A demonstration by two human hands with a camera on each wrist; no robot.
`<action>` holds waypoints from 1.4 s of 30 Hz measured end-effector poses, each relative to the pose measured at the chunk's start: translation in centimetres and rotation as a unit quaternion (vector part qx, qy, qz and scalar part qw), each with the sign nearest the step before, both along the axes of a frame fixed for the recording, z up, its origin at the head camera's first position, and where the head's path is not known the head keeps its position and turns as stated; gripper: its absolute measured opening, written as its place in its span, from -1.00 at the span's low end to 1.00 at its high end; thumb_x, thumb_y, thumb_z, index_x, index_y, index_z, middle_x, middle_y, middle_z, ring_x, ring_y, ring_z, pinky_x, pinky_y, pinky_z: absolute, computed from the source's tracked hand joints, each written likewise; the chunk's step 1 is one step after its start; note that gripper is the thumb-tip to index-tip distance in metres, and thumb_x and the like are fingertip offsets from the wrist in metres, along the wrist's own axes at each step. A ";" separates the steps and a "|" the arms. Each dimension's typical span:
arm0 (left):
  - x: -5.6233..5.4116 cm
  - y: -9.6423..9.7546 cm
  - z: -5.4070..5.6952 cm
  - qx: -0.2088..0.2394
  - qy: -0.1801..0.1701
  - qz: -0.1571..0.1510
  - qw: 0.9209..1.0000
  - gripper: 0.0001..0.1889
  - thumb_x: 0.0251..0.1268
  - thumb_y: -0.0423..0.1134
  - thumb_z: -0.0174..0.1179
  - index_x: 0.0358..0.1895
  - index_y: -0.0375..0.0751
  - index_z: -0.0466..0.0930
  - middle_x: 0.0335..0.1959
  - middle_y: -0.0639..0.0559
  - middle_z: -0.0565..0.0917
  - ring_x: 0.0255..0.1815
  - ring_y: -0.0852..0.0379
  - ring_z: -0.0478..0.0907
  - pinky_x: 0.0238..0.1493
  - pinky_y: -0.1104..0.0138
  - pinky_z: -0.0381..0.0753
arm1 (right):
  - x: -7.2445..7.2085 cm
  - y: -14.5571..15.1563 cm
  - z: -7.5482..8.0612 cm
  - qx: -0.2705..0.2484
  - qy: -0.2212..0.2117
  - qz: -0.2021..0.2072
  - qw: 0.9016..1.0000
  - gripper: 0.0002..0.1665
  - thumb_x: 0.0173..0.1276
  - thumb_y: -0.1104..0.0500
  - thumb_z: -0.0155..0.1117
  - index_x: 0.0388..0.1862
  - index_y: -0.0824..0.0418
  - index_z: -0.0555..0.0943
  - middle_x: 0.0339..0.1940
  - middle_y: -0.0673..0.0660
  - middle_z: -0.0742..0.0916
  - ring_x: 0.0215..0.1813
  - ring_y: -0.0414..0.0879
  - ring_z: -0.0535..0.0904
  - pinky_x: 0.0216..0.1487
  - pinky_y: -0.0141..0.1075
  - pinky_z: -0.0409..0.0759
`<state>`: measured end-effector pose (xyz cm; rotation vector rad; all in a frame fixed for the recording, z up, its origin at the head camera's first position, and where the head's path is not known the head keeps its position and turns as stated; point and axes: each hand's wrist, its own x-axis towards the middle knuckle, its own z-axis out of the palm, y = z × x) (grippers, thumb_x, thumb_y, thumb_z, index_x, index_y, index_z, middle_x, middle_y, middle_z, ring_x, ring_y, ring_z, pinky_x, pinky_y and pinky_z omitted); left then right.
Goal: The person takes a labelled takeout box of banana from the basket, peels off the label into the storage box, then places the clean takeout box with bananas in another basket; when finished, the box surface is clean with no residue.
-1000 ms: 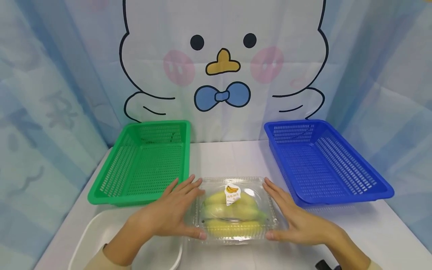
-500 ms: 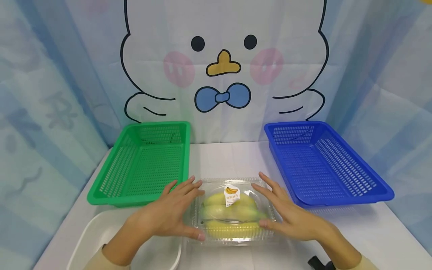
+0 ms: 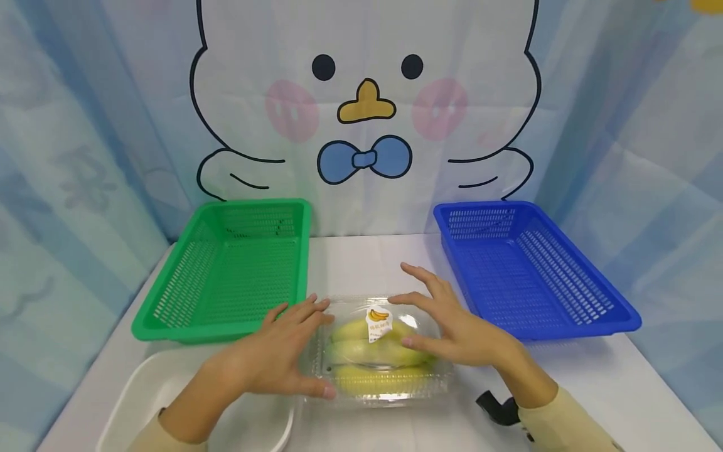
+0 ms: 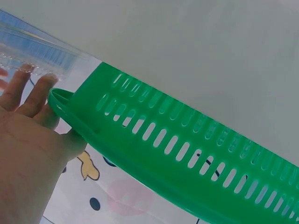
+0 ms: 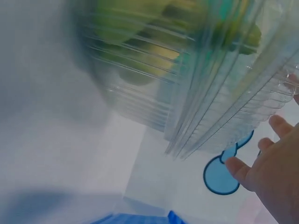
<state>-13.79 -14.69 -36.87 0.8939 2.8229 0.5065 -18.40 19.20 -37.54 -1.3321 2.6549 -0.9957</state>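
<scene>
A clear plastic clamshell box (image 3: 390, 399) sits on the white tabletop with yellow fruit (image 3: 367, 356), apparently bananas, inside. Its lid carries a white label (image 3: 379, 322) with a banana picture. My left hand (image 3: 268, 358) rests along the box's left side, fingers extended and thumb near the front corner; in the left wrist view its fingertips meet the box's ridged edge. Over the right part of the lid, my right hand (image 3: 452, 323) is held with fingers spread, overlapping the box in the head view. From the right wrist, the box's ribbed side (image 5: 140, 70) shows close up.
Behind the left hand is a green slotted basket (image 3: 302, 276); a blue one (image 3: 599, 329) stands at the back right. A white tub (image 3: 130, 389) lies under the left forearm. A black curved object (image 3: 498, 409) is by the right sleeve. Printed curtains surround the table.
My right hand has left the box's right side, moving left and up over the lid. The left hand has stayed at the left side, and the head view has shifted slightly.
</scene>
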 end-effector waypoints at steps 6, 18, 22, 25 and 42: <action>-0.2 0.1 0.0 -0.008 0.005 -0.005 1.000 0.09 -0.01 0.55 0.32 0.51 -0.06 0.31 0.66 -0.04 0.14 0.70 -0.13 -0.08 0.51 -0.34 0.01 | -0.7 -1.1 -0.3 -0.011 -0.009 0.015 1.000 -0.50 0.42 -0.03 0.41 0.32 -0.12 0.58 0.72 0.06 0.04 0.68 0.23 -0.16 0.38 0.56 0.05; -0.2 -0.2 0.2 -0.006 0.012 0.000 1.000 0.10 -0.04 0.59 0.31 0.50 -0.05 0.33 0.65 -0.03 0.18 0.69 -0.11 -0.04 0.49 -0.34 0.06 | -1.7 -2.3 -0.3 -0.020 0.036 0.045 0.998 -0.63 0.35 -0.04 0.48 0.12 -0.15 0.68 0.62 0.07 0.31 0.66 0.30 -0.06 0.38 0.55 0.02; -0.2 -0.1 0.1 -0.009 0.010 -0.002 1.000 0.10 -0.03 0.57 0.32 0.51 -0.04 0.32 0.65 -0.02 0.17 0.70 -0.10 -0.05 0.49 -0.34 0.06 | -2.0 -2.4 -0.1 -0.015 0.050 0.052 0.997 -0.66 0.29 -0.03 0.53 0.04 -0.15 0.72 0.52 0.04 0.47 0.63 0.30 0.05 0.41 0.51 0.00; -0.2 -0.1 0.1 -0.012 0.011 0.000 1.000 0.10 -0.04 0.57 0.33 0.52 -0.04 0.31 0.66 -0.04 0.15 0.70 -0.11 -0.06 0.49 -0.34 0.05 | -2.0 -2.7 -0.2 -0.015 0.045 0.053 0.997 -0.74 0.29 0.00 0.54 -0.05 -0.15 0.74 0.47 0.03 0.54 0.62 0.29 0.09 0.43 0.48 -0.03; -0.2 -0.3 0.0 -0.004 0.012 0.001 1.000 0.06 -0.01 0.56 0.32 0.48 -0.04 0.35 0.65 -0.03 0.17 0.69 -0.15 -0.04 0.48 -0.34 0.07 | -1.8 -3.7 -1.3 -0.055 0.066 0.037 0.996 -0.89 0.40 0.13 0.44 -0.30 -0.11 0.70 0.25 0.00 0.66 0.52 0.16 0.32 0.40 0.37 0.19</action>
